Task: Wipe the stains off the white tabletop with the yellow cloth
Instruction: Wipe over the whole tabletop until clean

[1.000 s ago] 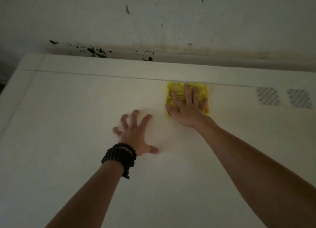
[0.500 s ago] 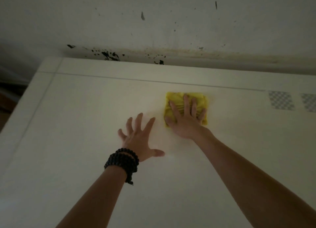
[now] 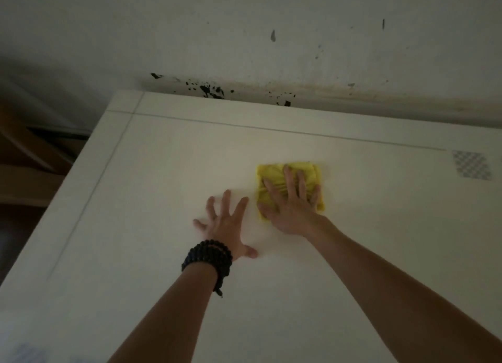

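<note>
1. Right hand (image 3: 292, 202) spread flat, palm down, pressing on the yellow cloth (image 3: 274, 175); fingers extended, not curled around it.
2. Yellow cloth folded roughly square, lying on the white worktop (image 3: 163, 186), toward the far side, just near of a thin seam line.
3. Left hand (image 3: 226, 224) open, fingers splayed, resting flat on the bare worktop just left of and nearer than the cloth; apart from it.
4. Black bead bracelet (image 3: 207, 256) wrapped around the left wrist.
5. Grey checkered patch (image 3: 471, 164) at far right of the worktop.
6. Dark splatter marks (image 3: 212, 90) on the wall behind the far edge.
</note>
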The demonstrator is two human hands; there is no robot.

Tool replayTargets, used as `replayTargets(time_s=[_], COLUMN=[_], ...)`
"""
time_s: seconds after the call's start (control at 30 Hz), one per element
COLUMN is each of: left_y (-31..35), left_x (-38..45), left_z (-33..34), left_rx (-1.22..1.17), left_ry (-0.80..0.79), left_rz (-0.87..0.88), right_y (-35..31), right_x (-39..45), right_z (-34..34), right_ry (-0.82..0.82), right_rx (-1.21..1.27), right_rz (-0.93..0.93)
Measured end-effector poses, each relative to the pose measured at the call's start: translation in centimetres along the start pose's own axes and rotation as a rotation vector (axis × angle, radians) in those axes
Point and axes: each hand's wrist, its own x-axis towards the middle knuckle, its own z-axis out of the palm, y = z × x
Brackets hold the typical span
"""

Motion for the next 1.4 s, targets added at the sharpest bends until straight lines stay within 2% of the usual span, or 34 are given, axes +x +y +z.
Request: replayTargets(time_s=[0.2,0.37,0.5,0.6,0.7,0.83,1.03,1.27,1.4], left_y=[-6.2,-14.3,-16.4,-17.0,-20.2,-24.4,-24.6,-24.8,-24.6], left_x=[-3.1,-4.2,-4.4,-4.4,-4.0,-2.1,-0.7,-0.9,-0.8], left_z=[0.7,-0.8,-0.3,-0.3,-1.7,-3.8,-3.5,-3.7,-3.9], left_rx=[0.019,0.064,0.013,0.026,0.030,0.052,0.038,0.024,0.074], left_ry=[0.076,-0.010,-0.043,-0.003,0.028,-0.026,-0.038,-0.018,-0.043], left_rz=[0.085,-0.038,-0.026,0.023,-0.029,-0.096,-0.088,-0.065,-0.073], right_y=[-4.7,-8.7,-11.5,-14.1,-18.1,-20.9,-23.5,-25.1,-25.3], right_x=[-9.4,-3.7,1.0,-1.4,-5.4,-3.8,3.9,-3.6,-2.2], right_z=[6.2,3.8,1.5,4.0,7.0,6.7,2.8,6.7,5.7], right_ry=[-0.033,0.036,0.016,0.054,0.028,0.030,0.069,0.018,-0.010], right_rx=[0.016,0.067,0.063,0.027,0.026,-0.001,0.022,0.052,0.044], right_rz=[0.013,0.113,0.148,0.067,-0.042,-0.030,-0.013,-0.039,-0.022])
